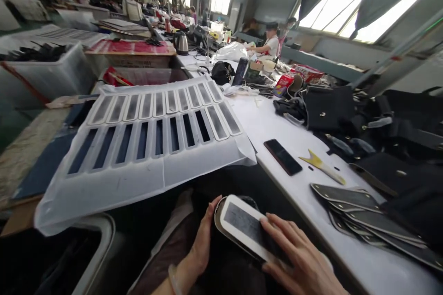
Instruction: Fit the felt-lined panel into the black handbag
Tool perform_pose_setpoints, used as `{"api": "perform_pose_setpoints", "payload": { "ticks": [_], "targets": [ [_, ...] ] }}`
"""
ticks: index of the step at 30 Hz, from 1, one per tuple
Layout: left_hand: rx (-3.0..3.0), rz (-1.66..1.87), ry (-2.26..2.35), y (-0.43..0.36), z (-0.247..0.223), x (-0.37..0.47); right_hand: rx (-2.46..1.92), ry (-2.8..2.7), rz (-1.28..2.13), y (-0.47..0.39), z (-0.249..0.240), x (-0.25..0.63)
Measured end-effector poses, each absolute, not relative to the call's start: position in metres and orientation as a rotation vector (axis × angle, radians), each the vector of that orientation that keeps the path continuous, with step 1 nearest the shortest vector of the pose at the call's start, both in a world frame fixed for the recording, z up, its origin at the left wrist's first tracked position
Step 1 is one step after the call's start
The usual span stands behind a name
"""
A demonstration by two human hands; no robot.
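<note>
Above my lap is a dark piece with a thin raised edge (218, 224), and an oblong white-rimmed panel (238, 221) with a dark grey middle lies on it. My left hand (202, 244) is closed around the near left end of the piece, fingers along its edge. Across the other end rests my right hand (299, 251), fingertips on the panel's face and thumb at its lower side. That end of the panel is partly hidden by the hand. Similar panels (218, 122) sit in rows on a translucent white sheet (145, 189) at the left.
On the white table (270, 166) at the right are a phone (283, 156), a yellow-and-white flat tool (321, 166) and stacked dark strips (367, 214). Black bags (328, 106) pile up behind. A kettle (180, 42) stands farther back. Another person (272, 44) sits beyond.
</note>
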State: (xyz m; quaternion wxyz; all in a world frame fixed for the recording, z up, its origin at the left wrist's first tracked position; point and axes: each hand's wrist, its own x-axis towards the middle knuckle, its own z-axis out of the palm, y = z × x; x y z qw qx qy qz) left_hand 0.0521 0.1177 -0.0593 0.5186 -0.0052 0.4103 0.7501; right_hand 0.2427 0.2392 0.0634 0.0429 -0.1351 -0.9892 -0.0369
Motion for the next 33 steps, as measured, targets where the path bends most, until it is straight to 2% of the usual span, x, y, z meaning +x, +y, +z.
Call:
{"api": "perform_pose_setpoints", "payload": {
  "ticks": [10, 15, 25, 27, 33],
  "targets": [
    [-0.027, 1.730, 0.914, 0.118, -0.062, 0.056, -0.384, -2.976, -0.024, 0.239, 0.061, 0.242],
    [-0.045, 1.675, 0.941, 0.117, -0.059, 0.055, -0.516, -2.987, 0.011, 0.241, 0.050, 0.238],
    [-0.039, 1.663, 1.004, 0.119, -0.053, 0.053, -0.518, -3.017, -0.136, 0.239, 0.051, 0.232],
    [-0.047, 1.666, 0.990, 0.119, -0.052, 0.053, -0.482, -3.030, -0.055, 0.238, 0.055, 0.227],
    [-0.047, 1.675, 0.935, 0.119, -0.047, 0.050, -0.486, -2.888, 0.530, 0.235, 0.056, 0.217]
  ]
}}
